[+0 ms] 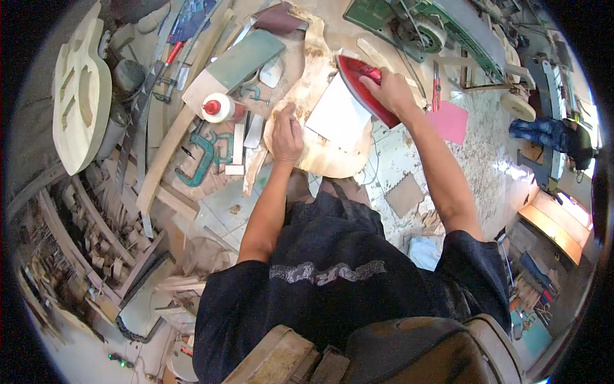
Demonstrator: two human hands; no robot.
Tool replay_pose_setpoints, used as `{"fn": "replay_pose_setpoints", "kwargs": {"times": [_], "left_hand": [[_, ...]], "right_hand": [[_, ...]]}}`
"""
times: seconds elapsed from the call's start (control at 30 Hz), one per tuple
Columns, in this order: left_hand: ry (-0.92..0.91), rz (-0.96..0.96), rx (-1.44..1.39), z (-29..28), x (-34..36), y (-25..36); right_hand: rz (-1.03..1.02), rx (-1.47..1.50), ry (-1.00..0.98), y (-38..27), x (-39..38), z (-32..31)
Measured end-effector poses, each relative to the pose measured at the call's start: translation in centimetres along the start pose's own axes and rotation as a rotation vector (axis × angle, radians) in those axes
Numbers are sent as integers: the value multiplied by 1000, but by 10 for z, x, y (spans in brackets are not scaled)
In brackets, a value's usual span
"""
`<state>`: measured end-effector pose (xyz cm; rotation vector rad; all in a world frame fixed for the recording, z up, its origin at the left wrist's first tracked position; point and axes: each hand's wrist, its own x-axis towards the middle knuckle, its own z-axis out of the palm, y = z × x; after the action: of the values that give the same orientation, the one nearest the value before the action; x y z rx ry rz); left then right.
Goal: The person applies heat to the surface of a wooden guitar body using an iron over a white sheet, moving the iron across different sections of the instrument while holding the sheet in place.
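A red clothes iron [366,89] is gripped by its handle in my right hand [391,97]. It is tilted over the right edge of a sheet of white paper [338,120]; I cannot tell whether its plate touches the sheet. Beneath the paper lies a pale, guitar-shaped wooden piece [332,163] with a burl-like grain and a narrower far end. My left hand [288,137] rests on the left edge of that wood, fingers stretched forward and holding nothing. Left of it stands a white glue bottle [218,108] with a red cap.
Green clamps [203,160], a sanding block [252,61] and wood strips crowd the left side. A carved wooden body [83,93] stands far left. Green machinery [422,35] is at the back right. Pink paper [449,121] lies right of my arm. Another person [547,130] is far right.
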<state>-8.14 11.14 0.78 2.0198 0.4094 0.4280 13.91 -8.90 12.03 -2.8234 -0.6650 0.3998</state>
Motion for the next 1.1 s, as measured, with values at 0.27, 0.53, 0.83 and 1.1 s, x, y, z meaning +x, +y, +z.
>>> {"fn": "replay_pose_setpoints", "kwargs": {"times": [0.27,0.53,0.83,1.1], "left_hand": [[107,128,21,-2,2,-3],[13,105,294,17,16,35],[-222,-263,489,57,18,83],[-325,231,198,100,-4,146]], "right_hand": [[-75,31,-78,-34,-61,15],[90,74,180,48,-29,-21],[455,582,457,119,-185,-8],[738,594,452,183,-289,50]]}}
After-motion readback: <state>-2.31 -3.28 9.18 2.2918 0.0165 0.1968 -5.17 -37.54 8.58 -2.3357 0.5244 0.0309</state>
